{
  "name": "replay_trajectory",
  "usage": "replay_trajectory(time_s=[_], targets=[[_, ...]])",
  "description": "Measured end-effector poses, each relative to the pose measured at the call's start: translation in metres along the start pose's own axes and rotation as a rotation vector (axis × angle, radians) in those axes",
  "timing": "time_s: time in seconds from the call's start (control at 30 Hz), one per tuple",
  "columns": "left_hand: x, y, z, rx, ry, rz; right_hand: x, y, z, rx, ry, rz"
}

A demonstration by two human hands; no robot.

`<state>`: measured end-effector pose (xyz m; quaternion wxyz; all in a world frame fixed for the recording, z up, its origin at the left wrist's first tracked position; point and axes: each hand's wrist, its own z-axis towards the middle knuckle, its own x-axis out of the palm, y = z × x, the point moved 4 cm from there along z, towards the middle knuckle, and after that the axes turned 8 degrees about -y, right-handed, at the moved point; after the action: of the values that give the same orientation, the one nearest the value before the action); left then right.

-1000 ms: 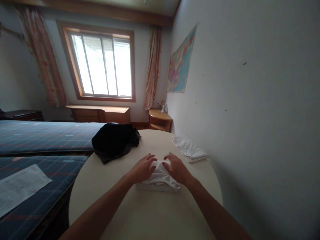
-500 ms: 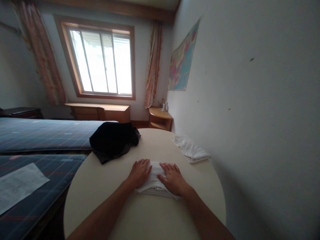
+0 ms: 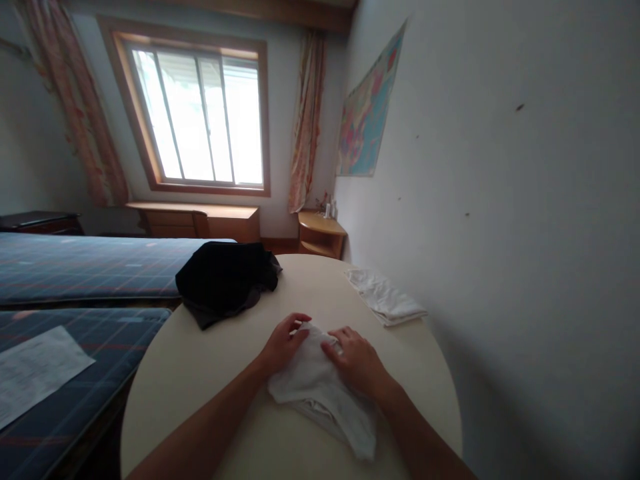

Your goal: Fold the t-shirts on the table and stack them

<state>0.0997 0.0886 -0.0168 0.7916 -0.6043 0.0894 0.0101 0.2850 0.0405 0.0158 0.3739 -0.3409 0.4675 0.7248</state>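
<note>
A white cloth (image 3: 317, 373), perhaps a garment, lies partly unfolded on the round cream table (image 3: 200, 393) in front of me. Its near side spreads loosely, with one corner drooping to the lower right. My left hand (image 3: 286, 343) grips the cloth's far left edge, thumb on top and fingers curled. At the far right edge, my right hand (image 3: 356, 357) holds it in the same manner, fingers bent over the fabric. The fingertips of both hands are partly hidden.
A black garment (image 3: 225, 280) is heaped at the table's far left. Another folded white cloth (image 3: 387, 300) lies at the right, near the wall (image 3: 525, 267). Left of the table are plaid mattresses (image 3: 100, 267), with a paper sheet (image 3: 40, 370) on the nearer one.
Both hands lay flat on the folded cloth and now pinch its far edge. The cloth has loosened and spread toward me, its lower right corner dropping nearer.
</note>
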Motion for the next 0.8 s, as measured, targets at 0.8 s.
replay_trajectory(time_s=[0.8], targets=[[0.01, 0.016, -0.004, 0.198, 0.143, 1.004, -0.094, -0.099, 0.151, 0.126, -0.12, -0.285]])
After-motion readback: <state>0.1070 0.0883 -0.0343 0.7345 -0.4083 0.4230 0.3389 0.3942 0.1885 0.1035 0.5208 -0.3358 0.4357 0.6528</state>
